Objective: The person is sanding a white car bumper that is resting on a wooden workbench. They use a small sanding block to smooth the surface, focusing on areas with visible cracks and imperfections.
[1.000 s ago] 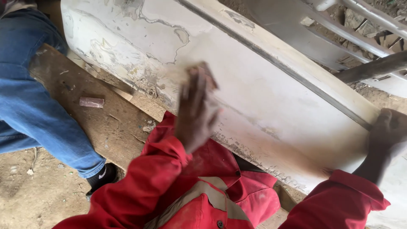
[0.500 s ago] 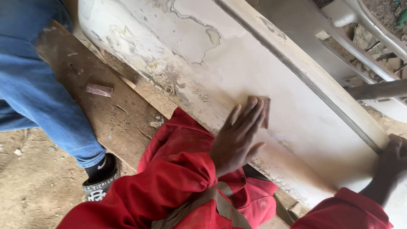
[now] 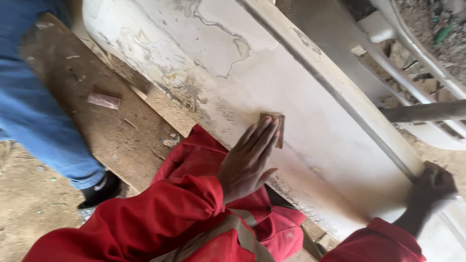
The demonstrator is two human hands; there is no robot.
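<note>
Fingers [image 3: 262, 138] of the left hand [image 3: 247, 162] lie flat and spread on a small brown piece of sandpaper [image 3: 276, 127], pressing it to the white panel [image 3: 310, 111], while the right hand [image 3: 433, 187] is curled shut over the panel's far edge near the grey pipe [image 3: 427, 110]. Sandpaper like this looks thin, limp and light, so it probably handles best pinned under flat fingertips rather than pinched. By contrast the long panel, lying across a dusty board [image 3: 121, 126] beside a blue trouser leg [image 3: 39, 116], seems stiff, with flaking paint, best gripped at its rim.

Brown sandpaper [image 3: 274, 127] flat on white panel [image 3: 340, 140]
</note>
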